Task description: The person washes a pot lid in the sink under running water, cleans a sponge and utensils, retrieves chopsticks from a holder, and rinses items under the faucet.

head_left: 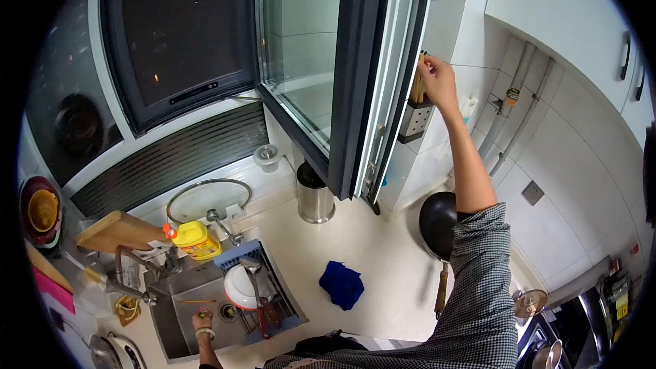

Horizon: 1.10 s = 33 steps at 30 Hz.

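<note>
My right hand (439, 83) is raised to the wall beside the open window. Its fingers are closed on the tops of the wooden chopsticks (418, 89), which stand in a perforated metal holder (415, 121). Low in the sink (179, 331) is my left hand (202, 320), fingers curled; a small greenish bit shows at the fingertips, too small to name. Just above that hand lies a thin brown stick (197, 301). To its right, a blue rack (239, 254) in the sink bears a white bowl (240, 288), a slotted turner (253, 266) and red-handled utensils.
The open window sash (355, 82) juts out beside my right arm. On the counter (294, 314) are a blue cloth (342, 285), a steel canister (316, 198) and a wok (437, 222). A yellow detergent bottle (196, 239) and cutting board (126, 239) stand behind the sink, near the faucet (147, 295).
</note>
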Available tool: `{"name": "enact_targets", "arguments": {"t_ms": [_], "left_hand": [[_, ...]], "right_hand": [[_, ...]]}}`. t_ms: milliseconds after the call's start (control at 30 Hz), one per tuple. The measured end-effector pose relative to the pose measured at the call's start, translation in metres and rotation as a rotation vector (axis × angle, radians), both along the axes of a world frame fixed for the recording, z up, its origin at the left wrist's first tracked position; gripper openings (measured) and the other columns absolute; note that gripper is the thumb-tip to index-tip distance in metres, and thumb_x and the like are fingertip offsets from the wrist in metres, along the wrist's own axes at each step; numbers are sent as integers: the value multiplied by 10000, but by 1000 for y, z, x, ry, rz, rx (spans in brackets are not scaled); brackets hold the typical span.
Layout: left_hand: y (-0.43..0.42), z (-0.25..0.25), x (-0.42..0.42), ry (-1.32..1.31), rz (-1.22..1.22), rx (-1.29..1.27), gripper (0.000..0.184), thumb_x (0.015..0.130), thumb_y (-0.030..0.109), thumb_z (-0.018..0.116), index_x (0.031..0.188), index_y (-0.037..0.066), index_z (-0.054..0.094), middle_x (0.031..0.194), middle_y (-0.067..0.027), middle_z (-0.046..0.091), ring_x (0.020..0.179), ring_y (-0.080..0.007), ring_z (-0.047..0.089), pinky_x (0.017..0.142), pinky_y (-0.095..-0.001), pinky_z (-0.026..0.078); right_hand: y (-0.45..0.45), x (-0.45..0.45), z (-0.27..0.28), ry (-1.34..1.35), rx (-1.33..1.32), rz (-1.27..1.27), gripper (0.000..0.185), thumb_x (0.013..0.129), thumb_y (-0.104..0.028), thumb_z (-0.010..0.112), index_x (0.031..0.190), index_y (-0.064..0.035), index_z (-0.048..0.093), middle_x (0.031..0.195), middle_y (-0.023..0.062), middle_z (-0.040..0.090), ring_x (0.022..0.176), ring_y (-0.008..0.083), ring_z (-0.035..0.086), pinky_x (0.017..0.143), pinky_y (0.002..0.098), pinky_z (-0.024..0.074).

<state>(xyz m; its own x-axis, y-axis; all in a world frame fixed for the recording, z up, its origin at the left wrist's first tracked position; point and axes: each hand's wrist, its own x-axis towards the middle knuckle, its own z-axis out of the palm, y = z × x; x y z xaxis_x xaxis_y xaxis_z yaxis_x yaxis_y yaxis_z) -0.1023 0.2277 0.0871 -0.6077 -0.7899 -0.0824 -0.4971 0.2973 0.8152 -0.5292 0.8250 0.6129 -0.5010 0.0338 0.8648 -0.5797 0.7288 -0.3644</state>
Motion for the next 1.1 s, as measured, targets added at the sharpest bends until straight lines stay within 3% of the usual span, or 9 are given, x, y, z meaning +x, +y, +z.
{"name": "enact_targets", "arguments": {"t_ms": [67,300,433,500,600,667,767,867,1100], "left_hand": [[-3,0,1,-21,19,-27,137,657,47,644,790,16,629,705,-73,620,665,-151,586,632,-277,481],[-8,7,3,-15,-7,-42,175,647,64,660,811,8,634,714,-88,638,680,-158,607,629,-286,488],[-17,-10,-6,381,25,465,127,669,21,625,795,1,614,699,-79,621,669,-141,597,578,-272,477],[-22,-25,-7,221,7,246,118,675,12,615,792,2,606,703,-76,618,667,-137,594,569,-268,475],[-31,-42,-8,145,-33,173,116,679,10,609,794,5,596,704,-74,617,662,-134,591,563,-267,477],[-36,-55,-9,235,-47,320,123,677,16,614,798,7,595,702,-76,620,657,-136,591,566,-269,480],[-27,-50,-14,77,-36,3,143,676,30,628,816,15,600,701,-78,629,647,-138,593,572,-282,485],[10,11,-24,-122,-45,-60,157,670,51,649,820,32,607,694,-82,637,642,-143,597,592,-293,488],[15,17,-30,-55,-46,10,177,647,74,662,819,34,648,668,-76,631,639,-136,593,591,-291,480]], "right_hand": [[3,-9,2,-91,-124,133,272,820,-253,548,850,5,626,654,145,580,587,208,539,598,301,425],[6,-21,47,-184,-268,288,311,890,-256,453,877,12,612,790,64,626,766,137,528,729,270,401],[0,24,90,383,-416,571,259,947,-300,417,901,-64,512,748,39,568,745,133,525,735,285,408],[-2,60,103,473,-421,863,206,954,-241,409,930,-52,490,671,-1,456,599,83,470,553,191,388],[1,92,92,332,-525,723,219,942,-255,443,896,-58,525,616,-39,416,523,-2,315,449,158,242],[9,76,68,114,-359,480,273,853,-330,575,863,-58,589,594,-61,421,478,34,321,423,218,254],[12,39,29,-101,44,80,436,689,-433,716,900,-60,633,565,-29,470,468,92,402,446,280,329],[-2,25,10,-55,152,-178,498,677,-450,698,964,-47,644,632,120,612,580,260,595,547,371,447],[-4,6,41,-77,64,-198,401,750,-465,609,815,-74,671,658,156,612,624,328,593,586,397,453]]}}
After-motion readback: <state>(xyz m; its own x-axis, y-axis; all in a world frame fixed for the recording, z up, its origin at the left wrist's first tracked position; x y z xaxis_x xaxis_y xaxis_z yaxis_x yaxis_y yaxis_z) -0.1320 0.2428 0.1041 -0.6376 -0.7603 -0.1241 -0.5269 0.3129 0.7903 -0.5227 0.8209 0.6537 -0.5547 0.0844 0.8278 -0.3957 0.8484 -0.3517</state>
